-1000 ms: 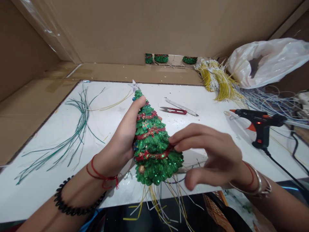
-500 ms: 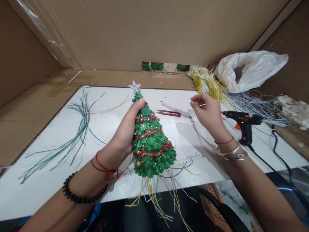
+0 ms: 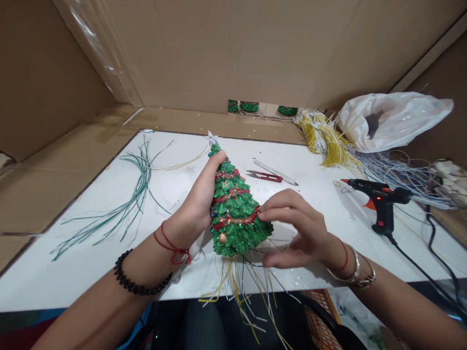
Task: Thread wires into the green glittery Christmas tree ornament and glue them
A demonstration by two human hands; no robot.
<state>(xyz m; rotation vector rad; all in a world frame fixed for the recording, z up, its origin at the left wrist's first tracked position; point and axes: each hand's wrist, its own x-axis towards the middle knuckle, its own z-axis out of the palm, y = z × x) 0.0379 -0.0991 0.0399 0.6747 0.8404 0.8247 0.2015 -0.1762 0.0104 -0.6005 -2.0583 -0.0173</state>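
A glittery green tree ornament (image 3: 233, 209) with red garlands and a star (image 3: 212, 138) on top leans over the white board. My left hand (image 3: 199, 199) is wrapped round its left side, thumb near the top. My right hand (image 3: 297, 231) is at the tree's lower right edge, fingers and thumb apart, fingertips against the red garland; it grips nothing. Yellow and white wires (image 3: 231, 277) hang below the tree's base. Behind it on the board are red-handled snips (image 3: 270, 177) and a white pen-like tool (image 3: 275, 171).
Green wires (image 3: 136, 194) lie on the left of the white board (image 3: 109, 287). At right are a black glue gun (image 3: 383, 204) with its cord, bundled yellow wires (image 3: 328, 141), pale wires (image 3: 401, 170) and a white plastic bag (image 3: 394, 119). Cardboard walls (image 3: 255, 53) stand behind.
My right hand has come down and left to the tree's lower right side, and its fingers have spread. The tree, still in my left hand, is tilted a little differently. The camera view has shifted.
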